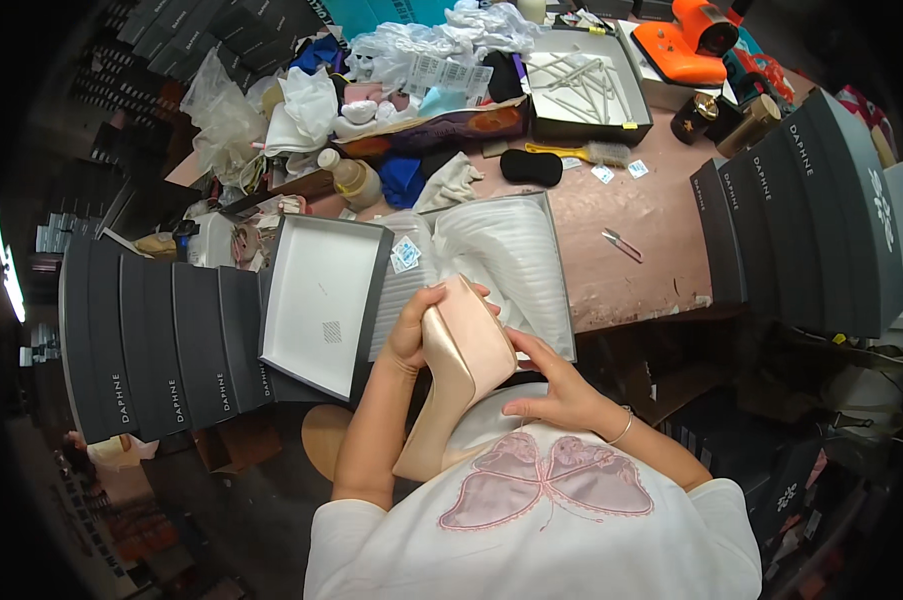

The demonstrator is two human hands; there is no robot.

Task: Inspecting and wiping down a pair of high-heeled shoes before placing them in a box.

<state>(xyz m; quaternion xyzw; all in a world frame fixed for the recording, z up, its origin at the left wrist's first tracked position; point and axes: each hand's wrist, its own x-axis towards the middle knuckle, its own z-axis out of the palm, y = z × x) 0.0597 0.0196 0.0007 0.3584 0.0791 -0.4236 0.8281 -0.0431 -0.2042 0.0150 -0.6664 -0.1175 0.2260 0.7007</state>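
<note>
Shoe: a pale pink high-heeled shoe point(461, 370) is held over the table's near edge, just in front of the open box, toe up toward the box and heel down toward the person's lap.
Left hand: the left hand point(411, 335) is wrapped around the shoe's left side near the toe, fingers curled over the upper and gripping it.
Right hand: the right hand point(551, 385) lies against the shoe's right side, fingers spread and pressed flat on it; a thin bracelet point(621, 430) sits on the wrist.
Box: the open grey box point(561, 270) holds white wrapping paper point(501, 250) and lies on the table directly behind the shoe.
Lid: the grey lid point(321, 300) lies upturned, touching the box on its left.
Sachets: small white sachets point(404, 255) rest at the box's far left corner.
Left stack: a row of dark shoe boxes point(161, 340) stands left of the lid.
Right stack: another row of dark boxes point(801, 220) stands well right of the box.
Table: the pink table point(631, 290) shows bare just right of the box, with a small tool point(621, 243) on it.
Clutter: behind the box lie a black pad point(531, 165), a brush point(586, 152), a bottle point(351, 178) and a tray of white sticks point(581, 85).
</note>
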